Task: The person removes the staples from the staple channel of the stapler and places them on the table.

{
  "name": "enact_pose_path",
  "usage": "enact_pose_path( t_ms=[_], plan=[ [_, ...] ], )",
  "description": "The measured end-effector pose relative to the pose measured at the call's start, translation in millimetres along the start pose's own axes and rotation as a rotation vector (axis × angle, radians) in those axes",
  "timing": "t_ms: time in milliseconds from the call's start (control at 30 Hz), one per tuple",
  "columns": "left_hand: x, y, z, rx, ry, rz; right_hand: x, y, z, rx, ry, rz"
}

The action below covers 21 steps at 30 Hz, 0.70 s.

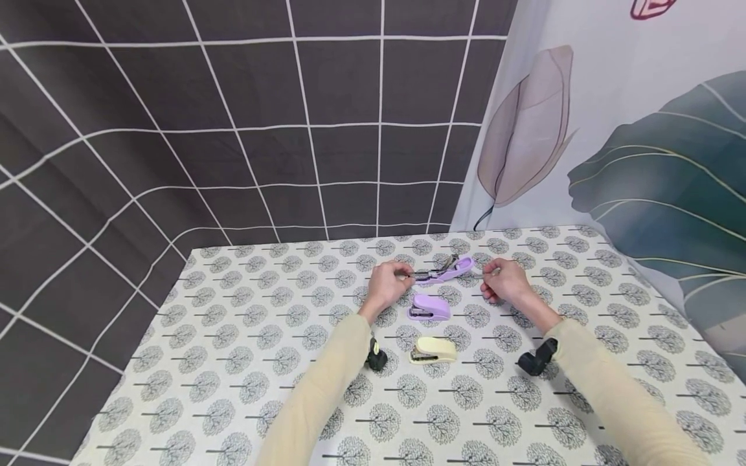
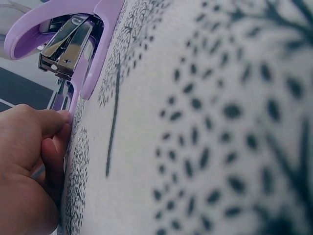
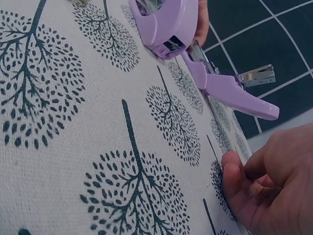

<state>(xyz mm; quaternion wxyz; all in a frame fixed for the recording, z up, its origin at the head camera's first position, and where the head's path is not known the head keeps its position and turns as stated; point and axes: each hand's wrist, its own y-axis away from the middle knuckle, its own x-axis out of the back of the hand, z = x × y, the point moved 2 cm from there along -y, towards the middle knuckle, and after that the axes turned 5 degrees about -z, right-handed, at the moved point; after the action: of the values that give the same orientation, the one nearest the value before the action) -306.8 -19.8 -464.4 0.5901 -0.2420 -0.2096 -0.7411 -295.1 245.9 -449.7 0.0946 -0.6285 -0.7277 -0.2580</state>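
A purple stapler (image 1: 445,272), swung wide apart with its metal magazine showing, lies at the back of the table. My left hand (image 1: 389,285) pinches its left end between thumb and fingers; in the left wrist view the fingers (image 2: 54,129) partly cover that end. Just beyond its right end is my right hand (image 1: 506,281), apart from it. In the right wrist view the fingers (image 3: 234,178) are loosely curled, and nothing shows clearly between them. Nearer to me sits a second purple stapler (image 1: 429,307), its nose pointing left. A cream-yellow stapler (image 1: 434,350) lies in front of that one.
A cloth printed with grey trees (image 1: 233,362) covers the table. Behind it hangs a dark curtain with a white grid (image 1: 344,155), and to the right a pale curtain with large leaves (image 1: 658,168). A thin black cord (image 1: 484,217) shows at the back edge.
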Motion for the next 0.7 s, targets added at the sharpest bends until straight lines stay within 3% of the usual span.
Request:
enact_pose_path(
  t_ms=[400,533,700],
  plan=[
    [-2.4,-1.5,-3.4,-0.003,0.006,0.0,12,17.4,12,-0.008,-0.218,0.017],
    [0.0,-2.4,-4.7,-0.024,0.017,-0.003,12,31.1,5,0.05,-0.176,-0.004],
    [5.5,3.2,-5.3,-0.033,0.089,-0.024,-1,52.9,-10,0.192,-0.023,-0.03]
  ],
)
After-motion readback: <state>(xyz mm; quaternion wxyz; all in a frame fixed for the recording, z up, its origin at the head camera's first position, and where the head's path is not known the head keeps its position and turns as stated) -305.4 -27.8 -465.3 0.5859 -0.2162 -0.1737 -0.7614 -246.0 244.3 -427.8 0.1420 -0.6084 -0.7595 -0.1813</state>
